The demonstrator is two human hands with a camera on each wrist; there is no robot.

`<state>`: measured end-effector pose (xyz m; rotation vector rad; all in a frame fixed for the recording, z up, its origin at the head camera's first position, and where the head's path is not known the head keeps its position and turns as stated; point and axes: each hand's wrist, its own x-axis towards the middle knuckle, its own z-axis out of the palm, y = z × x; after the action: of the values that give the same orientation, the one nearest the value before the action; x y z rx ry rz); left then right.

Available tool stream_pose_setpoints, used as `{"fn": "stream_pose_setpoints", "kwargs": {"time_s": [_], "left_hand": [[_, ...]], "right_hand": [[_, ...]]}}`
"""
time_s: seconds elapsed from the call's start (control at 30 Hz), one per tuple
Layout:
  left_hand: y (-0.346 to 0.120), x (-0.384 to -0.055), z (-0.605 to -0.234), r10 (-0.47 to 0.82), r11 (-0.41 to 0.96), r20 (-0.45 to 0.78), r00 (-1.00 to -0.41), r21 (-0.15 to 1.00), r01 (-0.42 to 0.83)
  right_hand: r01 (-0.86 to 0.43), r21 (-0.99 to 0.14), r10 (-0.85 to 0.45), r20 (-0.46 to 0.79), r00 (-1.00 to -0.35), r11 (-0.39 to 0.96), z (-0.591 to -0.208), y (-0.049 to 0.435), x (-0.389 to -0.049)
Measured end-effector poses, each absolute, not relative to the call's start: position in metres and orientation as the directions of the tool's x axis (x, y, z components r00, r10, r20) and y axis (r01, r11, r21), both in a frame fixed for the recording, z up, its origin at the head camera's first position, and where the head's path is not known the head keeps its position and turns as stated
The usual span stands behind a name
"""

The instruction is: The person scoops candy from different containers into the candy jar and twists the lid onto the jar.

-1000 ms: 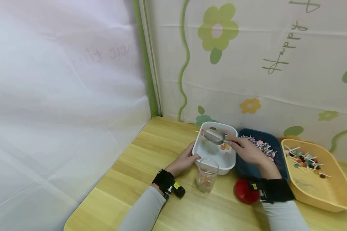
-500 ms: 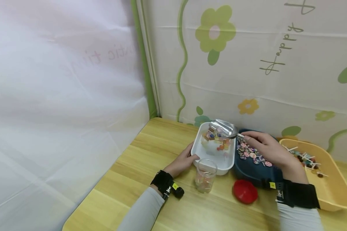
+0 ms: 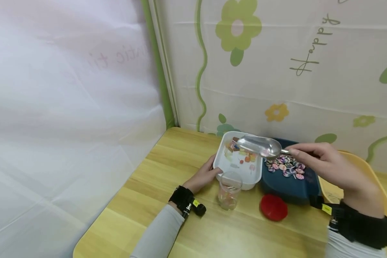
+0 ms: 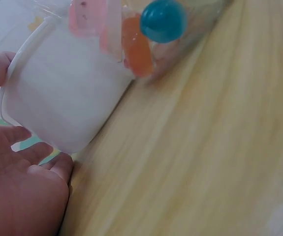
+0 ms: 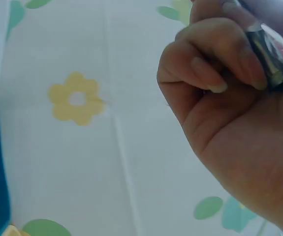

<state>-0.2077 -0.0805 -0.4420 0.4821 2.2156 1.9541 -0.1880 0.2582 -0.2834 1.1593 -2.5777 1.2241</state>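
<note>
Scoop (image 3: 261, 146) points left

Blade tip leftward; long axis crosswise, held over white tray (image 3: 249, 177) and blue tray (image 3: 287, 190). Right hand (image 3: 329, 163) clamped on its handle. Left hand (image 3: 202, 179) grips white tray's rim. Clear cup (image 3: 229, 195) on worktop (image 3: 125, 218) partly masks that tray's near edge; red disc (image 3: 273, 208) to the right, near blue tray.

Up top, a big lime-green printed flower (image 3: 238, 40) blooms on the white fabric backdrop (image 3: 264, 79), dark "Happy" lettering (image 3: 315, 43) climbs to its right, a small orange printed flower (image 3: 276, 112) sits below, and a green vertical strip (image 3: 158, 64) borders the pale white sheet (image 3: 71, 107) beside the yellow wood-grain table (image 3: 132, 204)!
</note>
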Motion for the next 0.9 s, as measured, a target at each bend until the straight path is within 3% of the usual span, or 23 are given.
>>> {"fn": "stream_pose_setpoints", "kwargs": {"time_s": [0.23,0.5,0.73,0.9], "left_hand": [[-0.082,-0.207,-0.437,0.326,0.109,0.082,-0.942,0.986,0.124],[-0.082,-0.211,-0.437,0.334,0.099,0.110,-0.936,0.984,0.151],[-0.081,-0.210,-0.436,0.338,0.090,0.117,-0.934,0.984,0.155],[-0.081,-0.213,-0.447,0.326,0.089,0.103,-0.940,0.986,0.139]], "right_hand": [[-0.636,-0.530,-0.586,0.289,-0.757,0.561,-0.272,0.262,-0.169],[-0.734,-0.463,-0.722,0.249,-0.646,0.497,-0.270,0.256,-0.170],[-0.641,-0.448,-0.640,0.178,-0.747,0.624,-0.269,0.260,-0.164],[-0.626,-0.383,-0.599,0.204,-0.774,0.679,-0.272,0.260,-0.163]]}}
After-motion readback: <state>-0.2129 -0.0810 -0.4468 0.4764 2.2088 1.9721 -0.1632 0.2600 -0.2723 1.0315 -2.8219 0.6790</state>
